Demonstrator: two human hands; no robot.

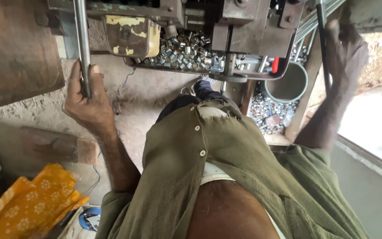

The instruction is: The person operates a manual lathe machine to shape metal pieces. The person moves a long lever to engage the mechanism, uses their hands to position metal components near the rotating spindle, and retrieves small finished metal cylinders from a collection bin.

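The long metal bar [82,44] on the left is grey and shiny. It stands almost straight up and down and runs out of the top of the picture. Fingers are wrapped around its lower end. The dark thin rod [324,44] on the right is also upright, leaning a little. It may be a lever, but its lower end is hidden.

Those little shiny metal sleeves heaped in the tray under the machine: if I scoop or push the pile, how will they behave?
The small metal sleeves look like short, smooth cylinders, so they would probably roll and scatter when pushed. They lie loose in the tray, so a scoop would likely shed some. Being metal, a handful is probably heavy for its size, and stiff.
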